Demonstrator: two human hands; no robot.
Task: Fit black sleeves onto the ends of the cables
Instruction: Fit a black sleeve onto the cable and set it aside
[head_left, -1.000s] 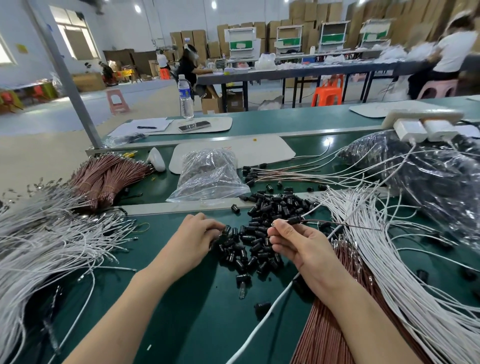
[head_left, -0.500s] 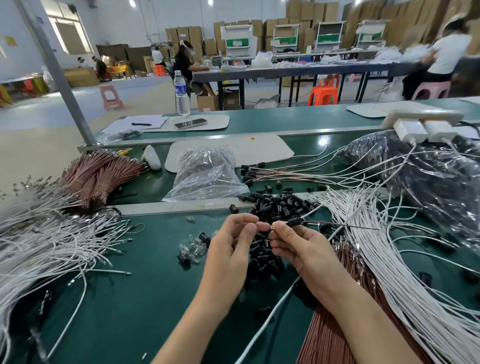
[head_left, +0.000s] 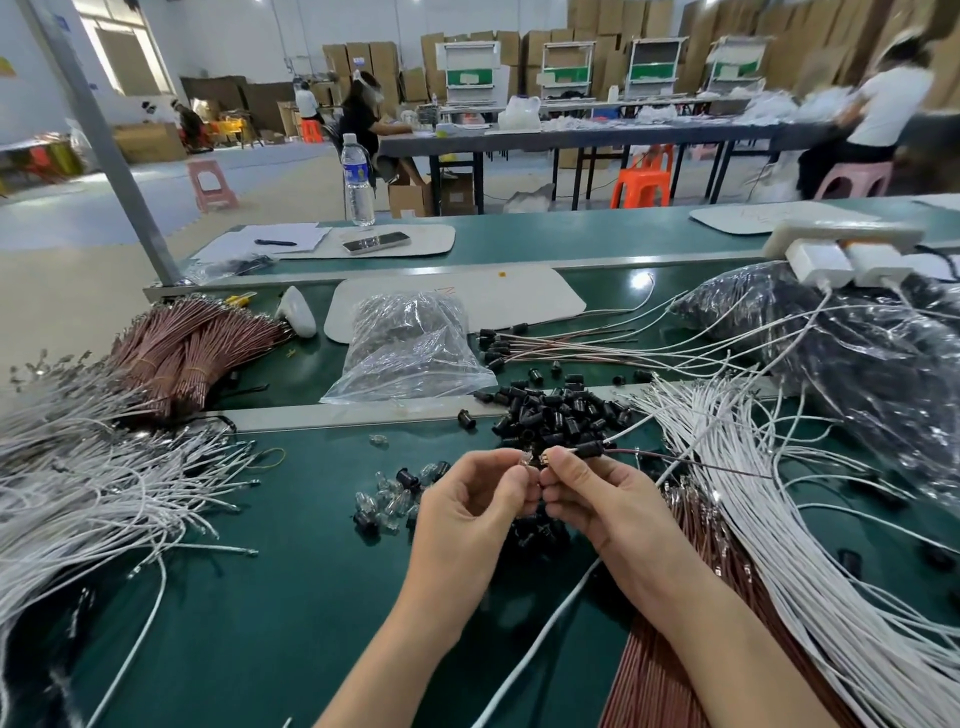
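Green matting covers the workbench (head_left: 260, 597), and above it both hands meet just in front of a pile of black sleeves (head_left: 561, 410). The right hand (head_left: 602, 504) pinches the end of a thin dark cable (head_left: 685, 461) between thumb and forefinger. A black sleeve (head_left: 589, 450) sits on that cable just behind the fingertips, and the cable trails off to the right over a fan of white cables (head_left: 779, 509). The left hand (head_left: 472, 499), fingers curled, pinches a small clear piece (head_left: 526, 459) right against the cable's metal tip; what that piece is cannot be told. Left of the hands, small clear bulbs (head_left: 389, 501) lie loose on the mat with a few black sleeves among them. Reddish-brown cables (head_left: 670, 675) lie under the right forearm. A tied brown bundle (head_left: 192, 348) rests at far left, next to a white cable heap (head_left: 78, 493). A clear plastic bag (head_left: 410, 348) sits behind the pile, and a dark bagged heap (head_left: 857, 358) lies at right.
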